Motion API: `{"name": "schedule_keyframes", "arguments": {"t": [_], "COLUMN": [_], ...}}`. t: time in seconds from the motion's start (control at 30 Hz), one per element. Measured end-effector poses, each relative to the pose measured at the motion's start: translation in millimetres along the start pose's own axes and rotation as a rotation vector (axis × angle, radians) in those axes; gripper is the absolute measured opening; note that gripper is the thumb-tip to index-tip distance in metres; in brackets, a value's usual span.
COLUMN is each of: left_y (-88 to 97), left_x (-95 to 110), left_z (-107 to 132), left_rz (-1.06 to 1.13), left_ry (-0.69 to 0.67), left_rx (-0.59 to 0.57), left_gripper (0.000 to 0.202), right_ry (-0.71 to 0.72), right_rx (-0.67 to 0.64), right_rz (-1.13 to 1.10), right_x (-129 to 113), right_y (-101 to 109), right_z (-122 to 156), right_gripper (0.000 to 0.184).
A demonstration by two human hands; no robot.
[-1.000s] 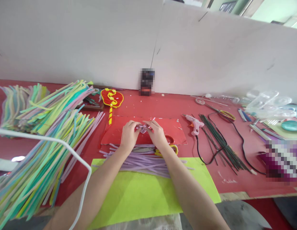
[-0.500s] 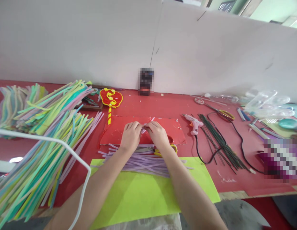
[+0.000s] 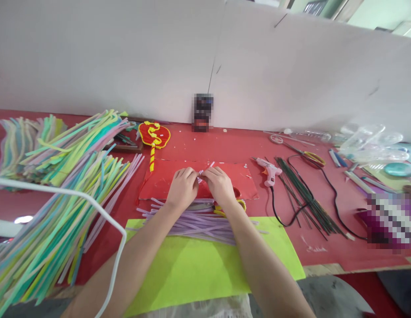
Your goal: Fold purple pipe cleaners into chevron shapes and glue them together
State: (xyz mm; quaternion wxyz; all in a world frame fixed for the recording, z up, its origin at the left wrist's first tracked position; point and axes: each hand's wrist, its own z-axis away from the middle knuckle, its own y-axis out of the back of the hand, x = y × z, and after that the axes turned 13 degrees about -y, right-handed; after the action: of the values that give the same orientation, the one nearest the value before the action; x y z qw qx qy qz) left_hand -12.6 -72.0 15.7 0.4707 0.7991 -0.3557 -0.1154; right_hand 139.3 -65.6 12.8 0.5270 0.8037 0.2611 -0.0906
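Observation:
My left hand (image 3: 183,187) and my right hand (image 3: 218,184) meet at the fingertips above a red board (image 3: 155,185). Both are closed in a pinch on a short lilac pipe cleaner (image 3: 200,173), whose small bent part shows between them; one end sticks up by the right fingers. Under my wrists lies a heap of lilac pipe cleaners (image 3: 202,226) on a lime-green sheet (image 3: 192,265). Scissors with yellow handles (image 3: 241,205) rest on that heap, partly hidden by my right wrist.
Bundles of pastel pipe cleaners (image 3: 59,229) fill the left side, behind a white curved tube (image 3: 86,196). A red-and-yellow fan-shaped piece (image 3: 161,134) lies at the back. To the right are a pink glue gun (image 3: 270,173) with black cord, dark green stems (image 3: 301,194) and more scissors (image 3: 313,159).
Both hands stay in nearly the same place; the fingers shift slightly around the lilac pipe cleaner, and a little more of it shows between them.

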Motion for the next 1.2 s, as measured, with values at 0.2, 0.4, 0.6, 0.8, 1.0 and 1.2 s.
{"name": "schedule_keyframes", "arguments": {"t": [0.2, 0.4, 0.6, 0.8, 1.0, 1.2], "left_y": [-1.3, -2.4, -3.0, -6.1, -4.2, -5.9], "left_x": [-2.0, -0.4, 2.6, 2.1, 3.3, 2.0], "left_z": [0.4, 0.7, 1.2, 0.9, 1.1, -0.1], "left_rz": [0.1, 0.054, 0.021, 0.011, 0.044, 0.14], "left_ry": [0.098, 0.069, 0.066, 0.056, 0.073, 0.133], "left_rx": [0.074, 0.047, 0.04, 0.042, 0.048, 0.089], "left_gripper": [0.021, 0.022, 0.021, 0.02, 0.02, 0.021], "right_ry": [-0.11, -0.104, -0.059, -0.057, -0.071, -0.106], "right_rx": [0.029, 0.035, -0.002, 0.013, 0.038, 0.056], "right_rz": [-0.049, -0.05, 0.024, 0.081, 0.122, 0.062], "right_x": [-0.2, -0.6, -0.5, -0.5, -1.5, 2.7], "right_y": [2.9, 3.8, 0.0, -0.4, -1.1, -1.0], "right_z": [-0.4, 1.3, 2.2, 2.5, 2.3, 1.7], "right_gripper": [0.017, 0.02, 0.021, 0.021, 0.02, 0.021]}}
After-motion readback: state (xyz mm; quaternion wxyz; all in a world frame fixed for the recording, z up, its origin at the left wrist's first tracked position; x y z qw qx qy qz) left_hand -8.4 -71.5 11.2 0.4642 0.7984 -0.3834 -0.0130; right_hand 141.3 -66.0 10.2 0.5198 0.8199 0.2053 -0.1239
